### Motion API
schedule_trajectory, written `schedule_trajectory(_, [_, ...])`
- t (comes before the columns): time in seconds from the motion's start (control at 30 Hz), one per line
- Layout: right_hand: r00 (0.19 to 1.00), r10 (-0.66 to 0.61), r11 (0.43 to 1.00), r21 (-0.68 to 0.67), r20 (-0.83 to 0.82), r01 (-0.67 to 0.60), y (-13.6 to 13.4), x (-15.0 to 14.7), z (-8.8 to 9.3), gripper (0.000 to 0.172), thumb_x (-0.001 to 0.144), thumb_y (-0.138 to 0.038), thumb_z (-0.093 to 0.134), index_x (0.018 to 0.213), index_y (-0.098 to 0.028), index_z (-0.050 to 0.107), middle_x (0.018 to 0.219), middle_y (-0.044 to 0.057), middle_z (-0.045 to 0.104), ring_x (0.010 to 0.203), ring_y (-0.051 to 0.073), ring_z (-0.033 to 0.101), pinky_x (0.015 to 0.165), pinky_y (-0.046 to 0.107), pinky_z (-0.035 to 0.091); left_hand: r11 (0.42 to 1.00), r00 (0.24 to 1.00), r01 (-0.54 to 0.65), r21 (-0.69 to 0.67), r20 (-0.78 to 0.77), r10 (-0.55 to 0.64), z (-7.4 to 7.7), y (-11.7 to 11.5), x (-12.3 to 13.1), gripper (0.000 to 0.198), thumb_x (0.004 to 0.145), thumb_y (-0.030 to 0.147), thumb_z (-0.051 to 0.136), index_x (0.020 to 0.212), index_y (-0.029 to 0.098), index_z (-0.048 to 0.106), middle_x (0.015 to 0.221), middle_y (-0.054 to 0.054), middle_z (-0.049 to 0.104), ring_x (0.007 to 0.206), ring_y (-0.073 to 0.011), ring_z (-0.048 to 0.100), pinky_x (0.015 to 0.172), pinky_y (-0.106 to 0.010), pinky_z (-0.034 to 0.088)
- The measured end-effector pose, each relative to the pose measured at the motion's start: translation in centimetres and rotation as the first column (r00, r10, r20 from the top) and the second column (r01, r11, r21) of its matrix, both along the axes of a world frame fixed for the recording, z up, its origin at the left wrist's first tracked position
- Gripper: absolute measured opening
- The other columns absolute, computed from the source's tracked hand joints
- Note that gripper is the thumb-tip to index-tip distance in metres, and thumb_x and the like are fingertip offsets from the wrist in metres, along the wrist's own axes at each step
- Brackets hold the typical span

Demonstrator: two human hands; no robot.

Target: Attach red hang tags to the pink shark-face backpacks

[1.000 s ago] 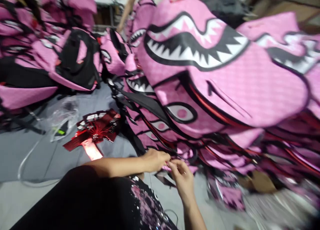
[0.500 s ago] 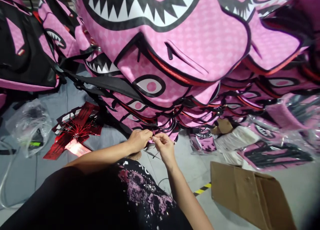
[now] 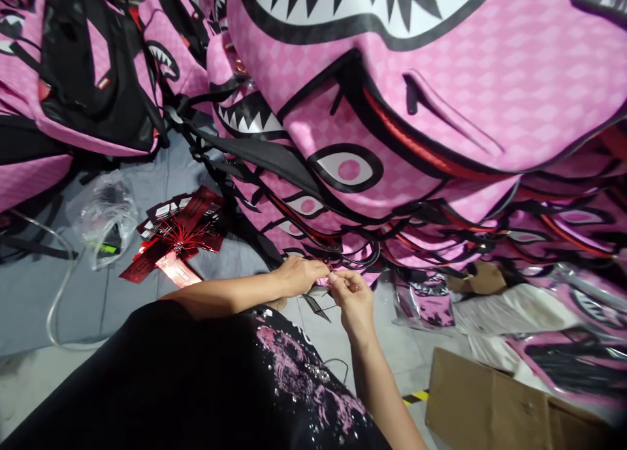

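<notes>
A tall stack of pink backpacks (image 3: 441,91) printed with shark mouths and eyes fills the upper right. My left hand (image 3: 298,275) and my right hand (image 3: 351,300) meet at the bottom edge of the stack, fingertips pinched together on a thin black strap or zipper pull (image 3: 329,280) that I cannot make out clearly. A dark pointed tag (image 3: 316,305) hangs just below my hands. My black sleeve with a pink print covers the lower left.
A fan of red hang tags (image 3: 179,241) lies on the grey floor at left, beside a crumpled clear plastic bag (image 3: 102,218). More pink and black backpacks (image 3: 83,78) pile up at upper left. Flat cardboard (image 3: 494,404) and bagged backpacks (image 3: 553,332) lie at lower right.
The view has swung across the pile and back to the right. My hands stay pinched together at the same spot under the stack.
</notes>
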State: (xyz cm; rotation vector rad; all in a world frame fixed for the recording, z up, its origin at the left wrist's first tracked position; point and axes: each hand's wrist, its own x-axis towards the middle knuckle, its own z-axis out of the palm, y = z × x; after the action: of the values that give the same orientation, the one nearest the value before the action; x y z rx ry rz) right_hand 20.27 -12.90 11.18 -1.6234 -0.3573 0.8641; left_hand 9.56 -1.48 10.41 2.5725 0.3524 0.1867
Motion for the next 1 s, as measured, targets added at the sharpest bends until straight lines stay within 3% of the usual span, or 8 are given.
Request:
schedule_trajectory(0.17, [0.998, -0.037, 0.999, -0.016, 0.055, 0.038, 0.1, -0.3, -0.2, 0.041, 0.065, -0.049, 0.079, 0.082, -0.019, 0.056, 0.056, -0.007, 0.05, 0.04, 0.006, 0.035, 0.038, 0.02, 0.026, 0.999, 0.999, -0.038, 0.004, 0.004, 0.038, -0.6, 0.1, -0.1, 0.023, 0.097, 0.022, 0.042, 0.094, 0.016, 0.064, 0.092, -0.004, 0.069, 0.083, -0.0157, 0.067, 0.072, -0.027, 0.048])
schedule_trajectory(0.27, [0.977, -0.071, 0.997, -0.001, 0.201, 0.072, -0.5, -0.6, 0.7, 0.043, 0.079, -0.054, 0.065, 0.103, -0.019, 0.057, 0.092, 0.004, 0.063, 0.053, 0.009, 0.051, 0.045, 0.023, 0.038, 0.997, 0.997, -0.068, -0.023, 0.017, 0.069, 0.1, 0.0, -0.8, 0.017, 0.096, 0.023, 0.047, 0.101, 0.015, 0.061, 0.101, -0.006, 0.068, 0.087, -0.0165, 0.067, 0.073, -0.027, 0.051])
schedule_trajectory(0.37, [0.938, -0.133, 0.991, 0.042, 0.32, 0.126, -1.0, -1.2, 2.4, 0.042, 0.094, -0.055, 0.045, 0.12, -0.022, 0.051, 0.117, 0.01, 0.059, 0.07, 0.013, 0.06, 0.053, 0.025, 0.043, 0.982, 0.974, -0.161, -0.103, 0.142, 0.175, 2.0, -0.2, -1.8, 0.025, 0.095, 0.024, 0.048, 0.118, 0.016, 0.055, 0.122, -0.008, 0.063, 0.108, -0.0175, 0.062, 0.089, -0.029, 0.051])
schedule_trajectory(0.47, [0.914, -0.151, 0.979, 0.188, 0.377, 0.084, -0.2, -2.3, 4.0, 0.041, 0.098, -0.051, 0.038, 0.125, -0.023, 0.048, 0.127, 0.011, 0.057, 0.099, 0.019, 0.063, 0.078, 0.033, 0.052, 0.965, 0.96, -0.101, -0.243, 0.231, 0.159, 3.8, -0.7, -2.2, 0.022, 0.094, 0.025, 0.049, 0.114, 0.019, 0.058, 0.118, -0.005, 0.066, 0.111, -0.0168, 0.06, 0.097, -0.031, 0.048])
schedule_trajectory(0.6, [0.906, -0.152, 0.945, 0.326, 0.396, 0.016, 2.2, -3.5, 5.1, 0.039, 0.1, -0.048, 0.031, 0.124, -0.022, 0.047, 0.128, 0.012, 0.058, 0.119, 0.022, 0.057, 0.107, 0.047, 0.042, 0.894, 0.969, 0.031, -0.447, 0.231, 0.082, 4.6, -1.7, -2.0, 0.017, 0.089, 0.015, 0.047, 0.093, 0.018, 0.064, 0.089, -0.002, 0.069, 0.085, -0.0141, 0.064, 0.082, -0.028, 0.05])
schedule_trajectory(0.73, [0.93, -0.088, 0.942, 0.333, 0.358, -0.038, 3.5, -3.8, 6.1, 0.037, 0.101, -0.047, 0.028, 0.119, -0.022, 0.049, 0.119, 0.01, 0.062, 0.116, 0.021, 0.059, 0.105, 0.046, 0.044, 0.818, 0.94, -0.004, -0.575, 0.278, 0.2, 4.7, -1.7, -1.9, 0.017, 0.08, 0.01, 0.045, 0.079, 0.017, 0.061, 0.079, -0.001, 0.066, 0.073, -0.0116, 0.06, 0.07, -0.023, 0.048])
schedule_trajectory(0.87, [0.879, 0.113, 0.917, 0.291, 0.464, -0.271, 3.3, -1.7, 6.1, 0.05, 0.096, -0.054, 0.043, 0.134, -0.022, 0.043, 0.13, 0.012, 0.057, 0.116, 0.024, 0.057, 0.1, 0.044, 0.047, 0.746, 0.933, -0.143, -0.65, 0.163, 0.321, 5.9, 0.4, -2.6, 0.012, 0.086, 0.018, 0.049, 0.081, 0.017, 0.06, 0.072, 0.002, 0.064, 0.061, -0.0086, 0.059, 0.061, -0.019, 0.046])
schedule_trajectory(1.0, [0.654, 0.111, 0.991, -0.037, 0.749, -0.126, 3.6, 1.8, 4.4, 0.046, 0.093, -0.042, 0.052, 0.133, -0.019, 0.049, 0.104, 0.01, 0.063, 0.085, 0.021, 0.06, 0.081, 0.039, 0.05, 0.841, 0.899, -0.392, -0.372, 0.038, 0.436, 7.2, 3.6, -3.1, 0.014, 0.09, 0.023, 0.053, 0.094, 0.019, 0.066, 0.079, 0.001, 0.07, 0.07, -0.0122, 0.065, 0.067, -0.022, 0.048])
